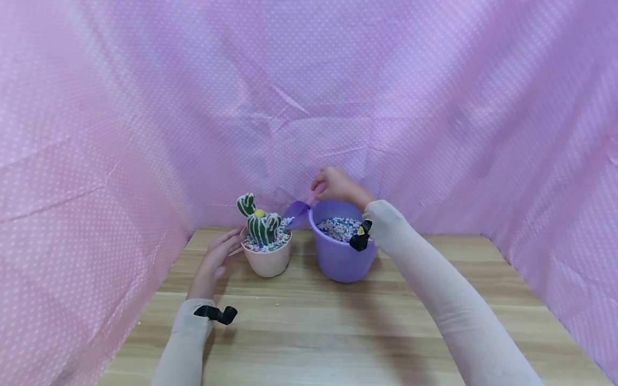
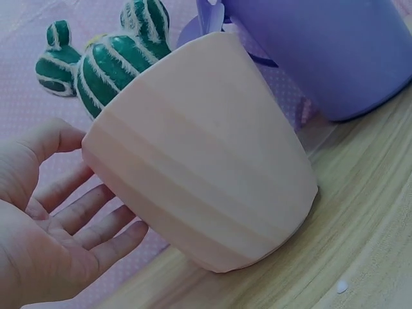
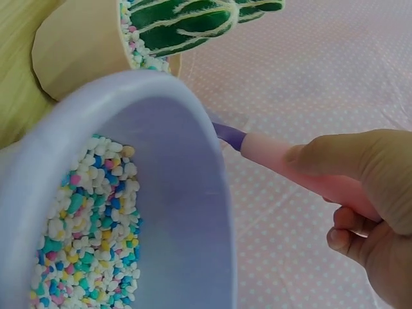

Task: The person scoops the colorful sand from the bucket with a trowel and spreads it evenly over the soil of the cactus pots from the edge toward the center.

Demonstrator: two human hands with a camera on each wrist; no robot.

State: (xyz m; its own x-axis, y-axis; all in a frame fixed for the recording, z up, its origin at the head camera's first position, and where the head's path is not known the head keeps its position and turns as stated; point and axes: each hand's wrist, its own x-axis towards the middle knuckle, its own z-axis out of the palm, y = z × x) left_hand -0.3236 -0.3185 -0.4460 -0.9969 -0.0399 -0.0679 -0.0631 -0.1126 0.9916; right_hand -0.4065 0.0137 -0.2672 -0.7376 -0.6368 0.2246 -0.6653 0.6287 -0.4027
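Observation:
A cream flower pot (image 1: 267, 264) holds a green cactus (image 1: 263, 229) with white stripes, set in multicoloured pebbles. Against the pot's left side rests my left hand (image 1: 222, 255); in the left wrist view its fingers (image 2: 96, 222) are spread and fairly straight along the wall. My right hand (image 1: 338, 186) grips the pink handle (image 3: 283, 158) of a small shovel, thumb along the top. The shovel's purple blade (image 1: 296, 212) tilts over the pot's right rim, with pebbles at its tip. Most of the blade is hidden behind the bucket in the right wrist view.
A purple bucket (image 1: 345, 262) partly filled with multicoloured pebbles (image 3: 96, 225) stands just right of the pot, beneath my right wrist. Both stand on a wooden table (image 1: 299, 332), where a stray pebble (image 2: 342, 286) lies. Pink dotted cloth (image 1: 309, 107) hangs behind and at both sides.

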